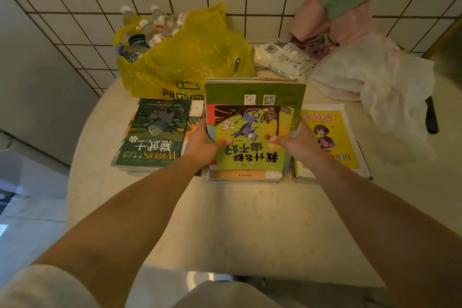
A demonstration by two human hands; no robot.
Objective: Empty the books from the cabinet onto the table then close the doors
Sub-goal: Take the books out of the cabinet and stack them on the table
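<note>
Green book stack [252, 120] at desk [225, 220] centre, long axis away from viewer, titles inverted; left hand [202, 142] and right hand [297, 141] fingers grip its sides. Left of it, "WARRIORS" book [155, 132].

Three stacks of paperback books stand in a row on the round cream table [155, 212], towards its far edge. Left: a stack topped by a dark green book with a cat illustration [156, 132], lying flat. Centre: a stack of bright green picture books [252, 117], its top cover showing a blue wolf hanging upside down; this stack rests on further flat books. Right: a stack topped by a yellow workbook with a cartoon girl [330, 137], lying flat.
</note>
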